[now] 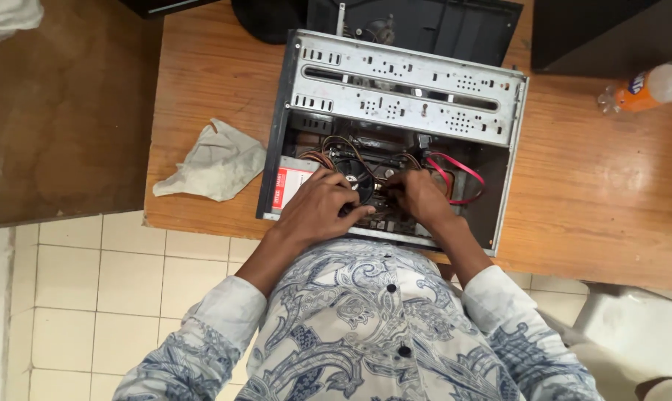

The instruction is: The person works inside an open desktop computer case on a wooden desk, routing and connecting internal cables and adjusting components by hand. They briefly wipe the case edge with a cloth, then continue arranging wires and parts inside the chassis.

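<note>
In the head view, an open grey computer case (395,89) is lying on the wooden table (588,193), showing a black fan (353,174) and red cables (454,174) inside. The left hand (317,208) and right hand (421,197) are both reaching inside by the fan, fingers curled narrow; what they are gripping I cannot tell. A crumpled cloth (213,163) is lying left of the case.

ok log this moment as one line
left hand: on cooler fan | right hand: among cables | open computer case on wooden table
</note>
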